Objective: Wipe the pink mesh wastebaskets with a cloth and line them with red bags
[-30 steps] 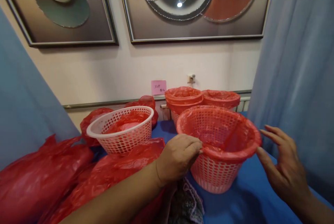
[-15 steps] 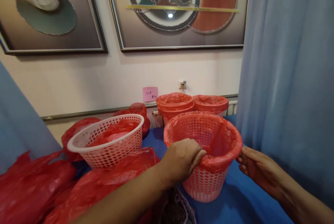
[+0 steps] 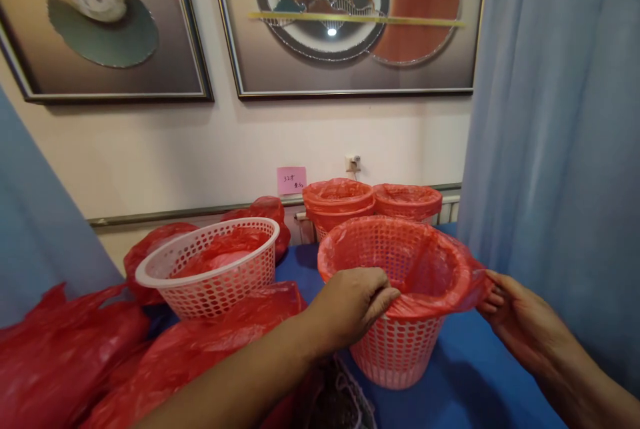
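A white perforated plastic basket [image 3: 397, 355] stands upright on the blue-covered table, lined with a thin red plastic bag [image 3: 435, 262] folded out over its rim. My left hand [image 3: 353, 302] is closed on the bag at the near rim, fingers curled over the edge. At the right side, my right hand [image 3: 517, 322] pinches the bag's edge and holds it stretched outward, away from the rim. The basket's inside shows through the red film.
Left of it, a wide white basket [image 3: 215, 289] holds red plastic. Loose red bags [image 3: 200, 362] lie in front and far left. More red-lined baskets [image 3: 340, 199] stand behind, near the wall. A blue curtain [image 3: 545, 115] hangs at right; a netted dark bundle [image 3: 340, 402] sits at the near edge.
My right hand has moved outward to the right, pulling the bag's edge away from the basket rim. My left hand keeps its grip at the near rim. The view has shifted slightly.
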Demonstrator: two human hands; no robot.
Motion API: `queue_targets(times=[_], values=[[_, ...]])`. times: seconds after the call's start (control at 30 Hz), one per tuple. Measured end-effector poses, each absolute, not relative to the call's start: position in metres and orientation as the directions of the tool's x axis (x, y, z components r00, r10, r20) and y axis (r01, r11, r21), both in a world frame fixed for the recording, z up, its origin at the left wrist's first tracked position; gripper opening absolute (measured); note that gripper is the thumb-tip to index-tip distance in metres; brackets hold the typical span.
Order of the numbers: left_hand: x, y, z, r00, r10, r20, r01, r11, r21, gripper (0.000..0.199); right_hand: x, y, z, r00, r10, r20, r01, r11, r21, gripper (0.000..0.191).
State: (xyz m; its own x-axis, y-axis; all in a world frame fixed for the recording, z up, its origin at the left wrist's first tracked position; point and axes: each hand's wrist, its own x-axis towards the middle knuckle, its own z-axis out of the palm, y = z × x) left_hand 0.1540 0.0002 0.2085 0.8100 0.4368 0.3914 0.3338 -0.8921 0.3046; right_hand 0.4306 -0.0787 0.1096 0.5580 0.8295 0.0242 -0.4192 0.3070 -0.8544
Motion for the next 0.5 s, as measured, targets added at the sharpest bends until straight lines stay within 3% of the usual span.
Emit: queue_targets(times=[0.13, 0.3, 0.4, 0.5], values=[[0.155, 0.004, 0.215, 0.814, 0.476, 0.332, 0.332, -0.851, 0.407, 0.029, 0.435, -0.079, 0.137, 0.544, 0.819, 0.181, -0.217, 0.346, -0.913, 0.029], [0.153, 0.01, 0.213, 0.799, 0.512, 0.314, 0.339, -0.816, 0.468, 0.031, 0.443, -0.053, 0.172, 0.639, 0.708, 0.302, 0.103, 0.31, -0.945, 0.027], [0.155, 0.009, 0.211, 0.768, 0.549, 0.33, 0.399, -0.813, 0.425, 0.028, 0.449, -0.042, 0.181, 0.55, 0.797, 0.247, 0.072, 0.25, -0.966, 0.033], [0.159, 0.005, 0.214, 0.766, 0.568, 0.302, 0.479, -0.817, 0.321, 0.024, 0.453, -0.041, 0.189, 0.385, 0.909, 0.158, -0.102, 0.212, -0.972, 0.031]])
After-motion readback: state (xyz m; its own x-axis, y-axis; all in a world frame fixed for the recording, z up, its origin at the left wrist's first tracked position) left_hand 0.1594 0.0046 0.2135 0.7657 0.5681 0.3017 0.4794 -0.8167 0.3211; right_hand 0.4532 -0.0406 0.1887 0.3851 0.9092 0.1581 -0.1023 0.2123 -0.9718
